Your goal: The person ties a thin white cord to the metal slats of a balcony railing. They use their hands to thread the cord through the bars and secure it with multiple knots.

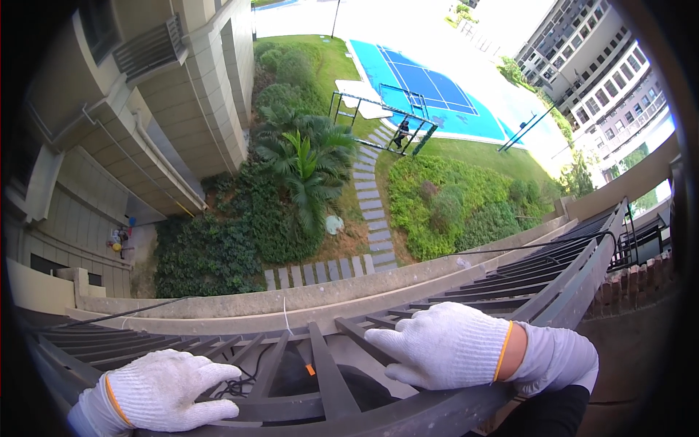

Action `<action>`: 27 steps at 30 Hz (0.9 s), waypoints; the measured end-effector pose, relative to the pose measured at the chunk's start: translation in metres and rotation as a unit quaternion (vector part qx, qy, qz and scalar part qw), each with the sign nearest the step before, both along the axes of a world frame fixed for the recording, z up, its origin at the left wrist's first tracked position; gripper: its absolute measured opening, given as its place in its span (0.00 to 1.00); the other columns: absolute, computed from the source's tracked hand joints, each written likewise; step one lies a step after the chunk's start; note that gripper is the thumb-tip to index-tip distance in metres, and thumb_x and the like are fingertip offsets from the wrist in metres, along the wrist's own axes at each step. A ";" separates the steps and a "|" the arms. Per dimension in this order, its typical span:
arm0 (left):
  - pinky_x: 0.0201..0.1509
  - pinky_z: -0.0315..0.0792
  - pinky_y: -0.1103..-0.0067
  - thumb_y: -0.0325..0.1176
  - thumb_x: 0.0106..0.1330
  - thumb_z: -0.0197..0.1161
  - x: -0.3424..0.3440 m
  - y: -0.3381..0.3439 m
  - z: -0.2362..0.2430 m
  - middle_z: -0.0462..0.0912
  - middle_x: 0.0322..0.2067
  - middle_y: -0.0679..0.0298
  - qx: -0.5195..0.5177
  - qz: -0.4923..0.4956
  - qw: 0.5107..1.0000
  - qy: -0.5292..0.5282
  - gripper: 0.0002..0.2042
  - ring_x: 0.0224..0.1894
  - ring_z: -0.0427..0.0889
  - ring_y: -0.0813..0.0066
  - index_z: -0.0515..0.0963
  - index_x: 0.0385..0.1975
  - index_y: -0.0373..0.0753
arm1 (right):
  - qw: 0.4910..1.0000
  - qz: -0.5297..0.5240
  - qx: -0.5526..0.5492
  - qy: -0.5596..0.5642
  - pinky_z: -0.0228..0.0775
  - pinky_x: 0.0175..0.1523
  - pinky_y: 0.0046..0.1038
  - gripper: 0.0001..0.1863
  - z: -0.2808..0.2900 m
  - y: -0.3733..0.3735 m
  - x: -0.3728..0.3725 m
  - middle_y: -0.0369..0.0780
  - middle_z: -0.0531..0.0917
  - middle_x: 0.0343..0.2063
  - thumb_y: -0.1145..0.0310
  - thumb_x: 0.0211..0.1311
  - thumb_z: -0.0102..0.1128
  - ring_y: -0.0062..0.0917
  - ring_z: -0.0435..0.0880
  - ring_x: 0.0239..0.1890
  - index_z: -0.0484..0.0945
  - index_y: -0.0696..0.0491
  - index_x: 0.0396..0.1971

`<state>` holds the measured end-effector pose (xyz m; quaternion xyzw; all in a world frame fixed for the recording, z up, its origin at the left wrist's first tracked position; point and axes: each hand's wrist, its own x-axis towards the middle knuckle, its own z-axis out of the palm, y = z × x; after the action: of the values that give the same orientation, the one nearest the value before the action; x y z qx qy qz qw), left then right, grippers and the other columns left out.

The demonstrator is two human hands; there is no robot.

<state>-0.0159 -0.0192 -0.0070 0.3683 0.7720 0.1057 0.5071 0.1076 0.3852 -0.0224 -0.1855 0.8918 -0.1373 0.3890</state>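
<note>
Both my hands wear white knit gloves with orange cuff edges. My left hand (167,390) rests on the dark metal railing (331,397) at lower left, index finger and thumb spread apart. My right hand (440,349) lies over the railing at lower right, index finger and thumb apart, other fingers slightly bent and partly hidden. Between my hands, a small orange piece (310,369) shows among the slats, and a thin white cord (287,317) hangs over them. A tangle of dark cable (244,382) lies beyond my left fingertips.
A concrete ledge (218,300) runs beyond the railing, high above planting (291,167) and a stepping-stone path (375,218). Building walls (211,102) rise at left. Below, a person (403,132) is by a metal frame near a blue court (429,87). A black wire (524,244) crosses the railing.
</note>
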 end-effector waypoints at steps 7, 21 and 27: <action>0.74 0.86 0.54 0.65 0.90 0.68 0.000 -0.004 -0.003 0.95 0.63 0.42 0.006 -0.008 1.000 -0.004 0.38 0.66 0.95 0.39 0.82 0.82 0.37 | 1.000 0.004 0.008 0.014 0.93 0.54 0.55 0.35 0.006 -0.005 -0.002 0.54 0.96 0.49 0.48 0.88 0.68 0.56 0.99 0.49 0.78 0.56 0.81; 0.71 0.87 0.54 0.64 0.90 0.68 0.000 -0.007 -0.013 0.97 0.58 0.44 0.035 -0.024 0.999 -0.029 0.36 0.63 0.96 0.40 0.84 0.79 0.39 | 0.998 0.012 -0.047 0.048 0.92 0.47 0.54 0.30 0.001 -0.006 0.002 0.50 0.96 0.39 0.51 0.84 0.71 0.54 0.99 0.41 0.82 0.55 0.73; 0.71 0.87 0.53 0.65 0.90 0.67 0.000 -0.007 -0.014 0.96 0.57 0.43 0.013 -0.042 0.999 -0.018 0.36 0.62 0.96 0.39 0.84 0.79 0.39 | 0.996 0.022 -0.056 0.060 0.93 0.48 0.55 0.28 0.000 -0.004 0.004 0.51 0.96 0.40 0.50 0.86 0.70 0.54 0.99 0.42 0.83 0.55 0.72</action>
<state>-0.0161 -0.0266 -0.0209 0.4051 0.7451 0.1006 0.5202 0.1118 0.3813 -0.0223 -0.2344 0.9001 -0.1668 0.3272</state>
